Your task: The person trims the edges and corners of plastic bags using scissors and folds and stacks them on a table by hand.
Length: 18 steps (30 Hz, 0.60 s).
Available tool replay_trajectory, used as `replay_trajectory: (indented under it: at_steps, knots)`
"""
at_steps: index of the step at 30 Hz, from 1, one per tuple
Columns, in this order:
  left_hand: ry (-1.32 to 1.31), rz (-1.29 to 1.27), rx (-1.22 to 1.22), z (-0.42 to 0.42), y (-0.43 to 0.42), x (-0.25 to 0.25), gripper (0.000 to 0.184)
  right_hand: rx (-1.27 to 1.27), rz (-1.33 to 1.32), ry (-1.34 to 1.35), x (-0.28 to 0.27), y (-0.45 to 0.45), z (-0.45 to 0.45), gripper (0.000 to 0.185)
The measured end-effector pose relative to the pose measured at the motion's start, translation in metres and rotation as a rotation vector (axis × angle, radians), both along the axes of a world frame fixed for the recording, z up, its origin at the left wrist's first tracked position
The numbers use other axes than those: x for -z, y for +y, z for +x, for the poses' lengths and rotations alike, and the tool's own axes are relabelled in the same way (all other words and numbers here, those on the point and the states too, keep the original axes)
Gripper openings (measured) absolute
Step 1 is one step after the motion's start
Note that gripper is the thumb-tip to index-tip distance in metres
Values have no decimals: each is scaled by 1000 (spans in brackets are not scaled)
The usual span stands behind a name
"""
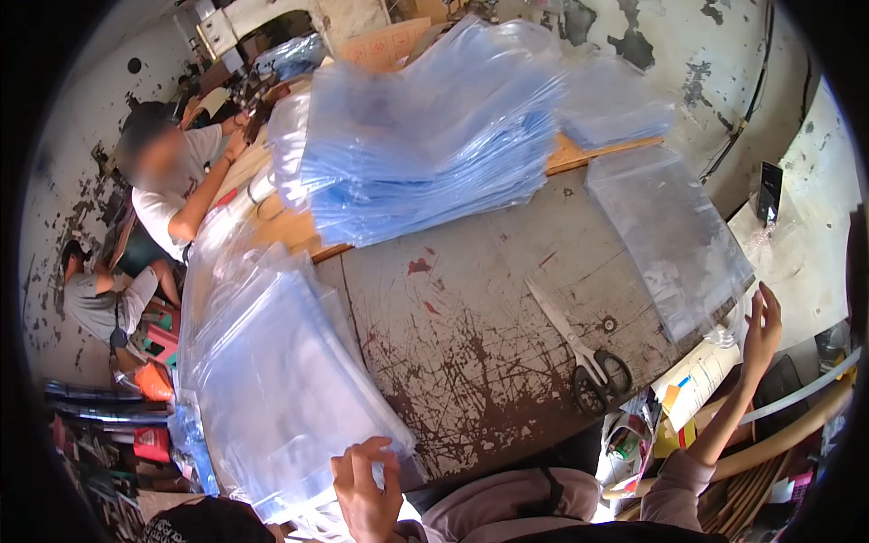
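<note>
My left hand [367, 489] is at the table's front edge, fingers bent and apart, with nothing visible in it. It is beside the front corner of a stack of clear plastic bags [290, 371] on the left. My right hand [763, 328] is raised off the table's right edge, fingers stretched and empty. Nearest to it lies a flat pile of clear plastic bags [665, 235], its lower end by the table edge. Between the two piles, scissors [579, 348] with black handles rest on the worn table [453, 317], blades slightly parted and pointing away from me.
A tall heap of bluish plastic bags [425, 145] sits on a wooden board [566, 156] at the back. A phone [769, 193] stands at the right. One person [172, 176] works at the far left; another person [104, 294] sits behind. Papers [697, 385] hang by the right edge.
</note>
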<state>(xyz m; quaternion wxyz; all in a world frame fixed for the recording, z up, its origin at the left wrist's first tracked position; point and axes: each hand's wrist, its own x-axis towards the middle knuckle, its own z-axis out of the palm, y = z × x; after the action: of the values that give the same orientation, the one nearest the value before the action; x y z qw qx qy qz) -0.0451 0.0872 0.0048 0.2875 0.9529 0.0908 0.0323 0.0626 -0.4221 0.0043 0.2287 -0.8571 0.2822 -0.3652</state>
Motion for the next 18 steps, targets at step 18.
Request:
replay_trajectory:
  at_steps: [18]
  knots:
    - [-545, -732, -469, 9, 20, 2, 34, -374, 232, -15, 6, 108, -31, 33]
